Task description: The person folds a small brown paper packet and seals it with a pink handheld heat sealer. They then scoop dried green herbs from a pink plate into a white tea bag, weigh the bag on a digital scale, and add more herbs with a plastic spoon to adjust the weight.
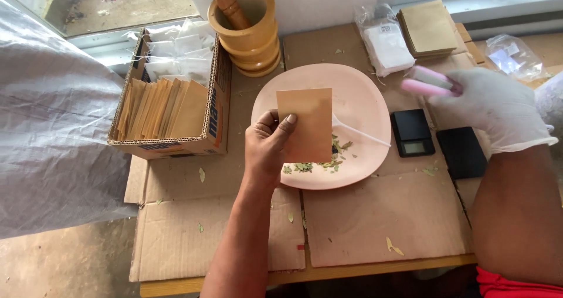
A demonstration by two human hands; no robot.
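Across most of the frame spreads the worktop [375,216], covered in flattened cardboard with a few stray leaf bits on it. At the upper left of the frame stands an open cardboard box [217,107], packed with upright brown packets and, behind them, white ones. Just right of it, at the top centre, sits a yellow mortar [252,34] with its pestle leaning inside. In the middle lies a pale pink plate [358,92], holding a small heap of dried green leaves [305,167] and a white plastic spoon [360,134]. To the right of the plate rests a small black scale [412,132], with another flat black item just beside it.

The left hand [267,148], bare, holds a brown paper packet [305,125] upright over the plate, thumb in front at the left edge, fingers hidden behind. I judge the packet light, thin and easily creased, likely flat and limp; a pinch by the edge, as here, suits it, and a firmer squeeze would crumple it.

The right hand [498,107], in a white glove, at the right of the frame, is closed around a pink handheld tool [431,82].
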